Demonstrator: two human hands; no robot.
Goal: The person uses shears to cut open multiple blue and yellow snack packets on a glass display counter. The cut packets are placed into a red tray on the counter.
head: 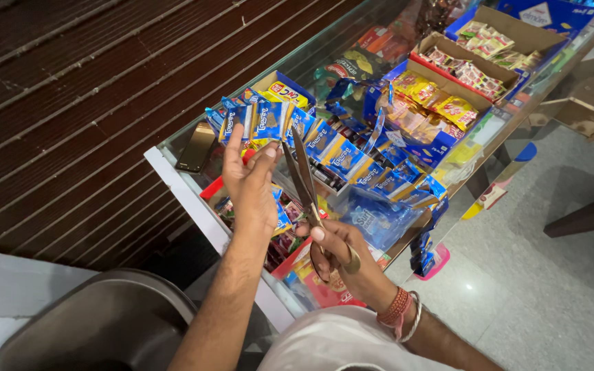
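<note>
A strip of joined blue snack sachets (269, 120) hangs up in the air above the glass worktop (173, 172), pinched at its lower edge by the left hand (250, 185). The sachets are small, glossy, blue with yellow corners, and fan out side by side, the row trailing away to the right over the display. A pair of scissors (305, 185) with long metal blades and brass-coloured handles is held by the right hand (338, 251); its blades point upward, parted, tips just beside the strip.
</note>
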